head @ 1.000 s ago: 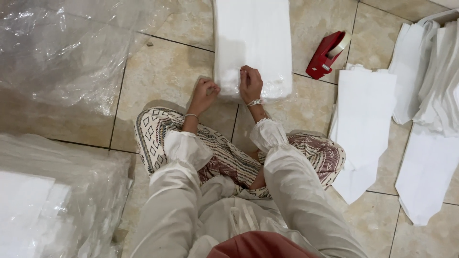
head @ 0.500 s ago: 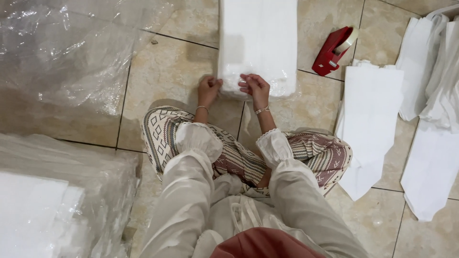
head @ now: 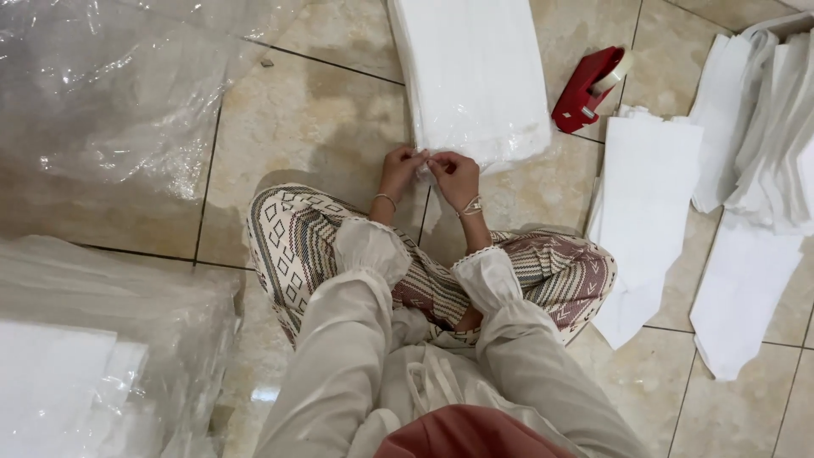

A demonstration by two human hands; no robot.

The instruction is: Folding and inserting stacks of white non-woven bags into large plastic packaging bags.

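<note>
I sit cross-legged on a tiled floor. A long white stack of folded cloth in a clear plastic bag [head: 475,76] lies straight ahead of me. My left hand [head: 400,168] and my right hand [head: 455,176] meet at the bag's near end, fingertips pinching its plastic edge together. Both wrists wear thin bracelets. Cream sleeves cover my arms, and patterned trousers cover my knees.
A red tape dispenser [head: 588,87] lies right of the bag. Loose white cloth pieces [head: 644,195] and a white pile [head: 776,127] lie at the right. Crumpled clear plastic [head: 102,102] fills the upper left; bagged white stacks [head: 76,373] sit at the lower left.
My hands have come together at the bag's near edge; a second ago they were apart, the right one resting flat on the bag.
</note>
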